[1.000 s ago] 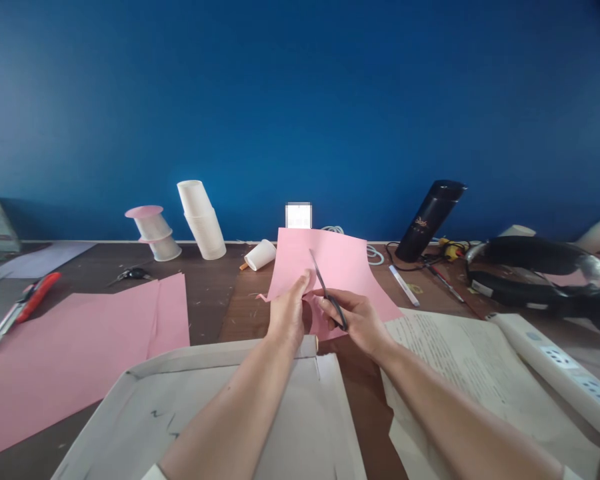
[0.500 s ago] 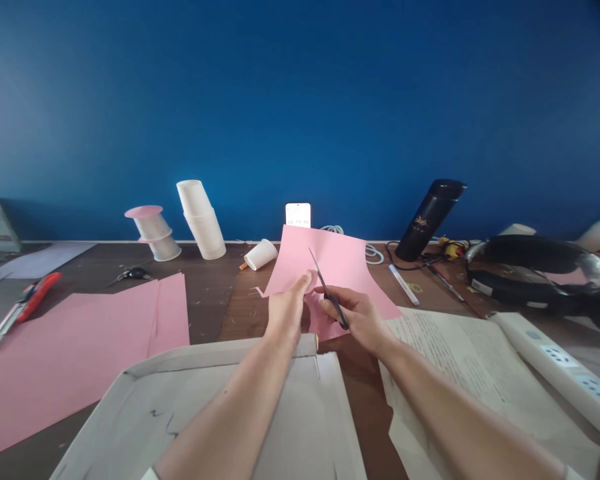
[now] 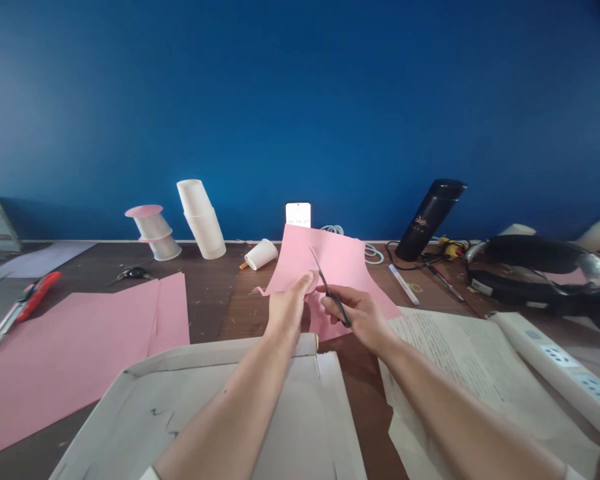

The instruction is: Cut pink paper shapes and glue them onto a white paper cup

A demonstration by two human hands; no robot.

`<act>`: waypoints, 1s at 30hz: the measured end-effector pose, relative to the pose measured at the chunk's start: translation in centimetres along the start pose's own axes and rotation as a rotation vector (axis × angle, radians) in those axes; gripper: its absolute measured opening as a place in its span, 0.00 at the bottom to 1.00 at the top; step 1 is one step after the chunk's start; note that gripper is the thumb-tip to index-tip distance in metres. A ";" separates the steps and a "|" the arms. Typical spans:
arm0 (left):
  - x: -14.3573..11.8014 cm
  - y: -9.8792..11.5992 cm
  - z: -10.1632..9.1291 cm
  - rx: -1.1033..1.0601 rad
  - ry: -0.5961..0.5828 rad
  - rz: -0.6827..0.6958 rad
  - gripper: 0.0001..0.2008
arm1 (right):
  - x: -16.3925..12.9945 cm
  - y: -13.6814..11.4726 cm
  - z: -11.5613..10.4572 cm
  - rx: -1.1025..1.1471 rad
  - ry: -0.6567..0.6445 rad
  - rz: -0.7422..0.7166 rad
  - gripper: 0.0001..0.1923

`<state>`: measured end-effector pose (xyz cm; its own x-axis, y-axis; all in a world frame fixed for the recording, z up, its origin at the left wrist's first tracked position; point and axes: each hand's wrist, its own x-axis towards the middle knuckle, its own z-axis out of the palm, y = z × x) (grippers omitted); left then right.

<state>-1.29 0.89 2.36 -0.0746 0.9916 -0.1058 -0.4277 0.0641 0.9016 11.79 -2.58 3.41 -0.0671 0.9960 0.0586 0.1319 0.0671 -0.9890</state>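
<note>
My left hand (image 3: 289,305) is closed on a pink paper sheet (image 3: 347,257), its thumb on top near the cut edge. Black-handled scissors (image 3: 336,305) are held in my right hand (image 3: 363,312), just to the right of the left thumb. Their blades point up and away over the paper. The sheet curves upward at its far side and covers the foot of a phone (image 3: 299,213). A thin pink strip curls out from the sheet's left edge. Part of the left fingers is hidden under the paper.
Paper cups (image 3: 203,223) stand stacked behind, with one cup (image 3: 261,255) on its side. Pink sheets (image 3: 80,353) and a utility knife (image 3: 25,308) lie left. A white board (image 3: 220,413) is in front. Right are a black bottle (image 3: 433,217), a marker (image 3: 404,285) and a power strip (image 3: 560,373).
The scissors and my right hand have shifted very slightly to the right. My left hand stays on the pink paper, and the thin strip at its left edge has moved a little.
</note>
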 end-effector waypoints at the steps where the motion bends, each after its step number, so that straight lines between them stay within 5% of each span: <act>1: 0.0 -0.1 0.0 0.003 -0.002 0.006 0.21 | 0.0 0.0 0.0 0.005 0.000 0.000 0.25; 30: 0.7 -0.6 -0.5 0.040 0.021 0.059 0.23 | 0.1 0.2 0.0 0.065 0.009 0.012 0.22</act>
<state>-1.55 1.44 1.48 -0.1175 0.9912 -0.0609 -0.3854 0.0110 0.9227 11.79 -2.48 3.24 -0.0567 0.9972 0.0480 0.0684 0.0518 -0.9963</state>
